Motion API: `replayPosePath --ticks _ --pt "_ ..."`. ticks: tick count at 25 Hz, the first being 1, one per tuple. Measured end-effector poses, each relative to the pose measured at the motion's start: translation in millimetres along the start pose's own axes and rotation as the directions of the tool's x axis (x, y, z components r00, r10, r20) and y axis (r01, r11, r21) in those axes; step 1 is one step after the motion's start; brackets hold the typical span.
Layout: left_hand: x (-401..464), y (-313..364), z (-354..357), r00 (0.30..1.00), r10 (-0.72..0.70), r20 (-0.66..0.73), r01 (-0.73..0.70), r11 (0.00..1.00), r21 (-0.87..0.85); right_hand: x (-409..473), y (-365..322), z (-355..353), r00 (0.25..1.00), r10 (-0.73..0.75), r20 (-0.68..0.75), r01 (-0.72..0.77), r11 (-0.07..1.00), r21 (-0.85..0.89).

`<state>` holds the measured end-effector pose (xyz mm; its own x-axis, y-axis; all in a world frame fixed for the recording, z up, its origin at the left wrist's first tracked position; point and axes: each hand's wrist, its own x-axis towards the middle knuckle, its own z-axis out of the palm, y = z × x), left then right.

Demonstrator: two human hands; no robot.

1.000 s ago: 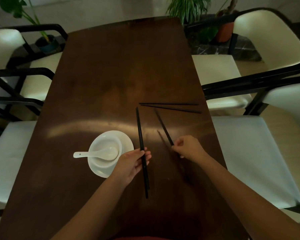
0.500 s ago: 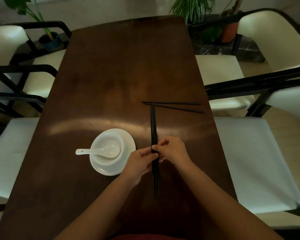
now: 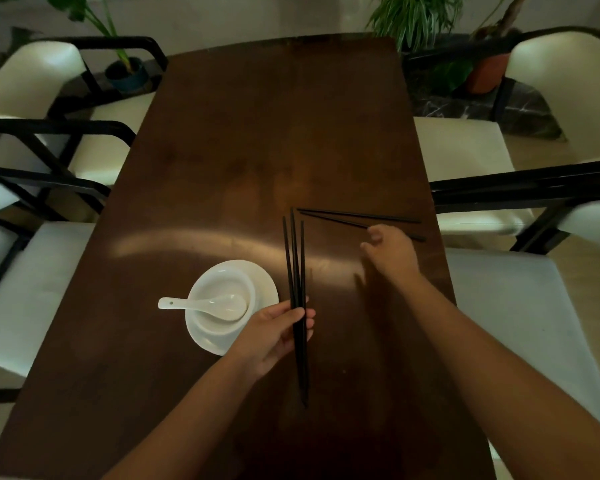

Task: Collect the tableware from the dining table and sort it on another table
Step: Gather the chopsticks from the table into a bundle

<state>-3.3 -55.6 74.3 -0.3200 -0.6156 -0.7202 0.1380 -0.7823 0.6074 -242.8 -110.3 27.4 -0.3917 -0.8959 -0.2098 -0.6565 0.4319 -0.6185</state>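
Chopsticks being gathered at a dark dining table [image 3: 222, 150].

Left hand [image 3: 274, 336] is now gripping the black chopstick bundle [image 3: 297, 289] alone, beside the white bowl [image 3: 222, 299], spoon [image 3: 201, 303] and saucer [image 3: 267, 289]; the right hand [image 3: 390, 251], having let go, is reaching with loosely spread fingers over the last pair [image 3: 347, 216] lying crosswise. Crockery is still awaiting collection; cream chairs [image 3: 465, 150] are crowding both sides.

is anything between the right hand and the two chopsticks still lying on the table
Nothing visible. The right hand is already over the loose chopsticks, its fingers covering part of the nearer one. Only bare table surrounds them.
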Motion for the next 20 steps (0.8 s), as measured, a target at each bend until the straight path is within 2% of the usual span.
replayPosePath --ticks 3,5,7,11,13,15,16,18,20 --pt "8 9 2 0.999 0.021 -0.041 -0.022 0.999 -0.024 44 10 6 0.988 -0.152 0.022 0.149 0.909 -0.388" --pt "12 14 2 0.998 0.030 -0.058 -0.032 0.999 -0.039 64 11 11 0.983 -0.150 0.109 0.186 0.816 -0.547" --pt "15 16 2 0.997 0.035 -0.070 -0.039 0.998 -0.049 73 13 14 0.982 -0.105 0.155 0.181 0.746 -0.641" --pt "17 15 1 0.993 0.028 -0.112 -0.037 0.996 -0.080 68 13 14 0.956 -0.193 0.219 0.291 0.677 -0.675" --pt "17 14 1 0.993 0.019 -0.120 -0.031 0.995 -0.092 56 9 12 0.949 -0.131 0.286 0.291 0.711 -0.640" --pt "17 13 4 0.992 0.008 -0.122 -0.021 0.994 -0.105 39 2 8 0.943 -0.010 0.332 0.197 0.821 -0.536" --pt "17 13 6 0.992 0.006 -0.122 -0.019 0.994 -0.112 28 -3 4 0.936 0.049 0.348 0.112 0.896 -0.429" --pt "17 11 9 0.992 0.001 -0.122 -0.017 0.992 -0.128 -2 -18 -2 0.929 0.113 0.353 -0.093 0.993 -0.073" --pt "18 9 12 0.993 -0.003 -0.115 -0.015 0.989 -0.148 -43 -40 -6 0.931 0.086 0.354 -0.177 0.956 0.234"
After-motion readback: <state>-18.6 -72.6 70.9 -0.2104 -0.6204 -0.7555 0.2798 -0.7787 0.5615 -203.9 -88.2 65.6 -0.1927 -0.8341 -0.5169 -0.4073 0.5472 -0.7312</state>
